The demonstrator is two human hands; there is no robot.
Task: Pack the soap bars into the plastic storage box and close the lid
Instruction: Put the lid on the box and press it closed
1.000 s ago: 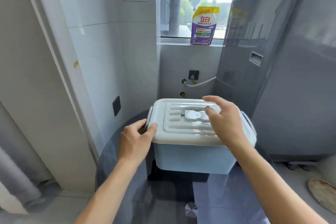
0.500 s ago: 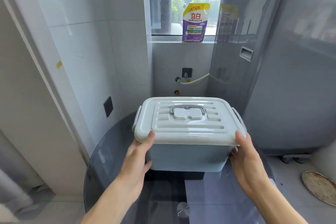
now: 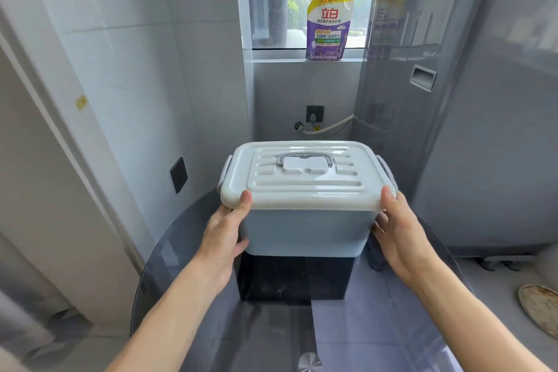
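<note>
Moved off lid point(image 3: 305, 174) top: left hand point(image 3: 225, 231), right hand point(image 3: 400, 231) | fingers clamped on storage box point(image 3: 305, 231) sides, frame centre | step: closing | next: likely press side latches

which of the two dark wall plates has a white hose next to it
The dark plate on the back wall, under the window, has the white hose beside it. The other plate, on the left wall, has nothing by it.

Round smoked-glass table point(image 3: 193, 305) with one box on it

The plastic storage box point(image 3: 305, 229), pale blue with its white lid point(image 3: 305, 178) seated on top, stands upright near the table's far edge; a dark base point(image 3: 296, 278) shows through the glass beneath the box.
</note>
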